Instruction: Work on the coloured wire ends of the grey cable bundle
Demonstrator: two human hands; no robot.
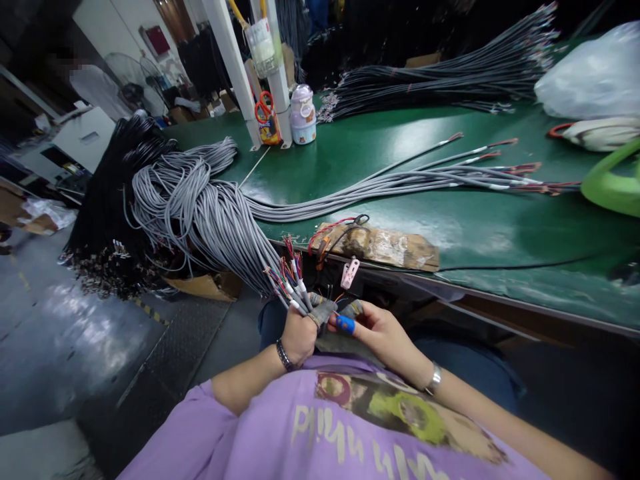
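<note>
A: Cables point(215, 220), grey, one bundle. Where do they lie from the hands?

B: Up and to the left of them. Long axis runs from the pile at the green bench's point(450, 227) left end, off its edge and down to the lap. The stripped ends, coloured cores showing, sit in the left hand point(299, 335), which is closed around them. That hand is the nearer one; it already has them.

A: Right hand point(383, 330)?

B: Just beside the left, almost touching. Fingers narrow, pinched toward the wire tips; blue tape on one fingertip. Whether it grips a single core, I cannot tell.

A: Other stock on the bench?

B: A second grey run lies flat across its top, ends pointing right. Black cables point(105, 220) hang off its left end, behind the grey pile. More black ones point(450, 73) are stacked at its far side.

A: Containers?

B: Small lidded jar point(303, 115) by the white post point(235, 67) at the bench's far edge, contents hidden. Scissors point(263, 107) hang beside it. Clear bag point(595, 73) at the far right, contents unclear.
</note>
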